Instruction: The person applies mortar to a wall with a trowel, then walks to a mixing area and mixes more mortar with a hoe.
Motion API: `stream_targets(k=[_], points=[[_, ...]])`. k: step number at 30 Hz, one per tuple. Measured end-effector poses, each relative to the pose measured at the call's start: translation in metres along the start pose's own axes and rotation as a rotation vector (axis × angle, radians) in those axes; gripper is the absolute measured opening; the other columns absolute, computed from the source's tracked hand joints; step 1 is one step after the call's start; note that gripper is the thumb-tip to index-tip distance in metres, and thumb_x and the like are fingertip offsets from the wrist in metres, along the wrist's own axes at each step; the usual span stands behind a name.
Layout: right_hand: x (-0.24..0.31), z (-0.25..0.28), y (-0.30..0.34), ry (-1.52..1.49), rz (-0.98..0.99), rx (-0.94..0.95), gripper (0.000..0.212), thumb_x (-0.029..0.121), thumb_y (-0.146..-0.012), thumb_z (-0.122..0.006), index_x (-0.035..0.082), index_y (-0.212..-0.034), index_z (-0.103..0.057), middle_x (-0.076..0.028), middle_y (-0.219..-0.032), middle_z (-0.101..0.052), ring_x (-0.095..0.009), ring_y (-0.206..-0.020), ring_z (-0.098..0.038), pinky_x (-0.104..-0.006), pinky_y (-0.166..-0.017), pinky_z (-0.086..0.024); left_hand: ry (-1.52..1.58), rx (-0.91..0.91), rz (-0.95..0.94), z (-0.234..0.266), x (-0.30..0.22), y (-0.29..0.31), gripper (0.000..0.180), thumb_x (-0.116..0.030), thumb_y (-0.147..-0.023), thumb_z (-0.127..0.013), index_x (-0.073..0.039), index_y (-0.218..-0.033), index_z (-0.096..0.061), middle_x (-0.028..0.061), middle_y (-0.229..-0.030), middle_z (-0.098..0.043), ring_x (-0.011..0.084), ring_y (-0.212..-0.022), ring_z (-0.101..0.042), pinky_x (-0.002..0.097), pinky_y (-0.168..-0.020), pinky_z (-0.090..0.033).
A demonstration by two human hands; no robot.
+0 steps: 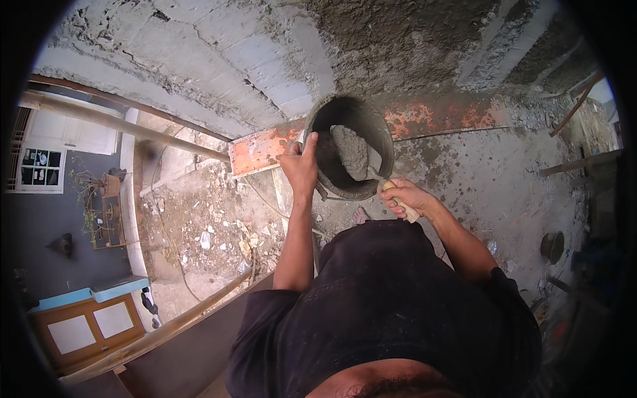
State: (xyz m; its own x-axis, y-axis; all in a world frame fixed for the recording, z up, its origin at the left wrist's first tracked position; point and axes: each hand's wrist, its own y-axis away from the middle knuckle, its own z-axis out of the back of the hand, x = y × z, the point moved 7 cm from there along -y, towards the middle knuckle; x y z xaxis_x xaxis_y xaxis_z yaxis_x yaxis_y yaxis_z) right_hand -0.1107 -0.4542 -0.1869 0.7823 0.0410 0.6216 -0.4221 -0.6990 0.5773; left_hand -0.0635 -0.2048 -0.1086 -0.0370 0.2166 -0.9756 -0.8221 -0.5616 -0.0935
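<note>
A dark round bucket, tilted with its mouth toward me, is in front of my body. My left hand grips its left rim, with the thumb pointing up along the edge. In my right hand is the pale handle of a trowel, the fingers wrapped round it. The blade reaches into the bucket's mouth and carries a heap of wet grey mortar. The depth of the bucket is in shadow, so I cannot tell how much mortar is inside.
Behind the bucket runs a mortar-spattered orange plank along the wall, part grey block, part rough wet plaster. Wooden poles cross at left above rubble-strewn ground. A small dark bucket stands at right.
</note>
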Motion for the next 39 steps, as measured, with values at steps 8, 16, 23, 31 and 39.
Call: stream_targets(k=[8,16,23,31,39], points=[[0.138,0.019,0.096,-0.323,0.616,-0.135,0.022,0.012,-0.085,-0.045,0.001,-0.103,-0.050,-0.005,-0.068,-0.048,-0.013,-0.049,-0.047,-0.0290,-0.042,-0.041,-0.093,-0.083,-0.073,-0.027,0.061,-0.007,0.034,-0.022,-0.084,-0.076,0.008,-0.079,-0.060,0.0053,-0.063,-0.050,0.0131,-0.058,-0.039,0.0363,-0.053,-0.035],[0.376,0.046,0.392,0.105,1.880,-0.516,0.033,0.010,-0.093,-0.051,-0.003,-0.122,-0.042,-0.006,-0.074,-0.047,-0.011,-0.052,-0.049,-0.0259,-0.041,-0.046,-0.280,-0.030,0.065,-0.107,0.076,-0.019,0.045,-0.028,-0.082,-0.076,0.011,-0.070,-0.058,0.0118,-0.055,-0.053,0.0152,-0.053,-0.041,0.0410,-0.051,-0.034],[0.523,0.111,0.576,0.259,2.765,-1.297,0.022,0.001,-0.092,-0.055,-0.002,-0.111,-0.044,-0.011,-0.073,-0.057,-0.016,-0.053,-0.058,-0.0309,-0.048,-0.053,-0.345,-0.353,0.029,-0.142,0.101,-0.029,0.049,-0.034,-0.080,-0.077,0.010,-0.071,-0.057,0.0163,-0.060,-0.053,0.0205,-0.057,-0.043,0.0441,-0.055,-0.036],[0.749,0.230,0.558,0.276,2.635,-2.157,0.023,0.012,-0.086,-0.058,-0.002,-0.101,-0.047,-0.016,-0.076,-0.065,-0.036,-0.062,-0.068,-0.0410,-0.053,-0.056,-0.347,-0.402,0.158,-0.223,0.078,-0.031,0.053,-0.040,-0.082,-0.074,0.009,-0.093,-0.060,0.0219,-0.086,-0.058,0.0275,-0.076,-0.051,0.0443,-0.071,-0.041],[0.631,0.227,0.221,1.055,1.445,-0.619,0.038,0.013,-0.083,-0.059,-0.007,-0.113,-0.048,-0.020,-0.070,-0.059,-0.027,-0.062,-0.061,-0.0382,-0.061,-0.048,-0.358,-0.434,-0.071,-0.242,0.073,-0.026,0.063,-0.046,-0.083,-0.072,0.008,-0.114,-0.063,0.0276,-0.113,-0.063,0.0345,-0.095,-0.059,0.0446,-0.086,-0.047]])
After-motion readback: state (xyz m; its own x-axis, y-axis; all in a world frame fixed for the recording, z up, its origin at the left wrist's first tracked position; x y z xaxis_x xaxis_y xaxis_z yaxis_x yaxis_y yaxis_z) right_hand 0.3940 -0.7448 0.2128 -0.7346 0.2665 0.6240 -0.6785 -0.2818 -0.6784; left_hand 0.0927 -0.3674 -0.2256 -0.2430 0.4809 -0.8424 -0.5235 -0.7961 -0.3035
